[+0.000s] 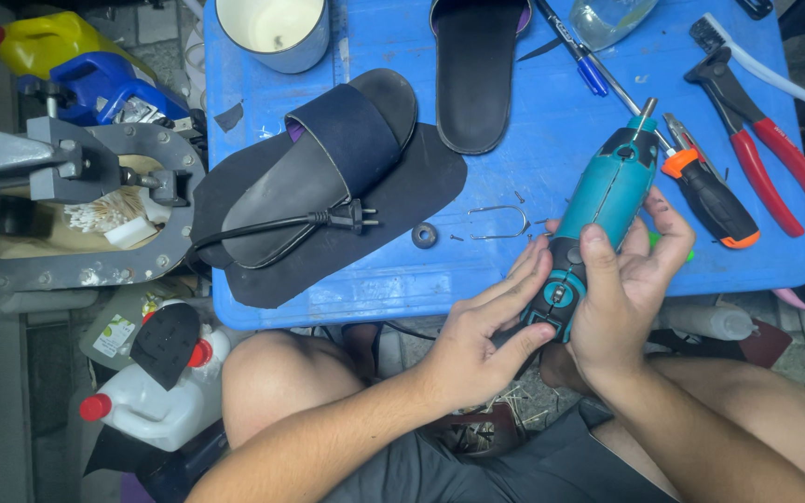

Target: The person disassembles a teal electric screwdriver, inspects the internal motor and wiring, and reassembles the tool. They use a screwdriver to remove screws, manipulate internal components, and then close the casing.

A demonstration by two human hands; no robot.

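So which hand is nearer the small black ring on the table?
Left. The left hand lies just below-right of the ring; the right hand is farther right, gripping the teal tool.

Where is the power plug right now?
The plug lies left of centre in the head view, on the dark sheet beside the sandal, left of the small ring.

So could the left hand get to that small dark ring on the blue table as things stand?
Probably yes. The ring lies in the open on the blue table, just beyond the left hand, nothing between them. That hand's fingers rest on the teal power tool, so they must let go first.
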